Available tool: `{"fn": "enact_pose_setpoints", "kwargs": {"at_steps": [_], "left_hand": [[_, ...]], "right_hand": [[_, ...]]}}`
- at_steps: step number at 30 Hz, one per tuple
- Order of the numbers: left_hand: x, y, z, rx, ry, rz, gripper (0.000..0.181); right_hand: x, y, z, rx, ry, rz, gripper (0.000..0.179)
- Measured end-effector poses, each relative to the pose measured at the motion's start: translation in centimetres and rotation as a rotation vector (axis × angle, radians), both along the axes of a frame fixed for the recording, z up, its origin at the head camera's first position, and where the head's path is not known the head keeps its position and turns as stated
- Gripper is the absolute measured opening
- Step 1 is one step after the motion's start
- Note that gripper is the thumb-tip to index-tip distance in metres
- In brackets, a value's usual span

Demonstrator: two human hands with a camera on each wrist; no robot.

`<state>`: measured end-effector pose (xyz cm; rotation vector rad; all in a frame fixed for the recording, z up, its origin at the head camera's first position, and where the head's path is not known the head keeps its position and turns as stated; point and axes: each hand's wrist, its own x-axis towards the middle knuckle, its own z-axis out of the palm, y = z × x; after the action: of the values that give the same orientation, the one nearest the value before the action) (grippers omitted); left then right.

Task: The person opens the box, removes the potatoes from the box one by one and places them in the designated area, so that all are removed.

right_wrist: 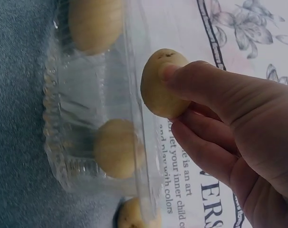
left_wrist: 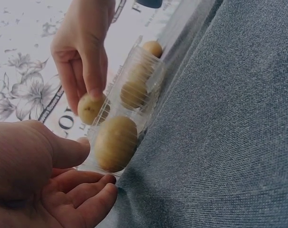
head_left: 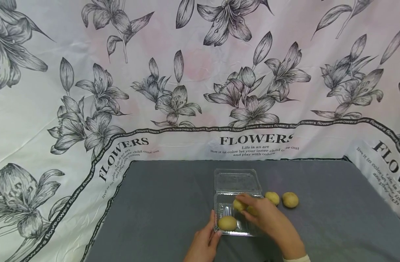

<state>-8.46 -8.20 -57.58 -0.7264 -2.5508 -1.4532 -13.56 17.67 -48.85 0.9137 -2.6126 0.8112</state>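
A clear plastic container lies on the grey table with its lid folded back. My right hand pinches a potato between thumb and fingers, above the container's base. Inside the base, one potato sits at the front left. Another potato lies towards the right side, partly covered by my right hand in the head view. My left hand holds the container at its front left corner, the thumb and fingers on either side of the edge.
Two more potatoes, a paler one and a browner one, lie on the table just right of the container. Behind the table hangs a white cloth printed with flowers and lettering.
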Motion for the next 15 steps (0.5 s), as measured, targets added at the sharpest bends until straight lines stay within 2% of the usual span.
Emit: {"fn": "enact_pose_setpoints", "kwargs": {"at_steps": [3, 8, 12, 14, 15], "left_hand": [[-0.6, -0.1, -2.2, 0.003, 0.042, -0.004, 0.066], [-1.0, -0.1, -3.9, -0.007, -0.047, 0.011, 0.068], [-1.0, -0.1, -3.9, -0.010, -0.037, 0.018, 0.069], [-0.9, 0.0, -3.3, -0.008, 0.003, 0.019, 0.068], [-0.7, 0.0, -2.6, -0.003, 0.015, 0.016, 0.068]], "right_hand": [[0.2, 0.3, 0.2, -0.015, 0.007, -0.017, 0.049], [0.5, 0.7, 0.6, -0.044, -0.015, -0.053, 0.049], [0.6, 1.1, 0.7, -0.024, 0.054, -0.079, 0.050], [0.6, 1.3, 0.8, -0.014, 0.109, -0.088, 0.051], [0.6, 1.4, 0.8, -0.012, 0.128, -0.090, 0.052]]}}
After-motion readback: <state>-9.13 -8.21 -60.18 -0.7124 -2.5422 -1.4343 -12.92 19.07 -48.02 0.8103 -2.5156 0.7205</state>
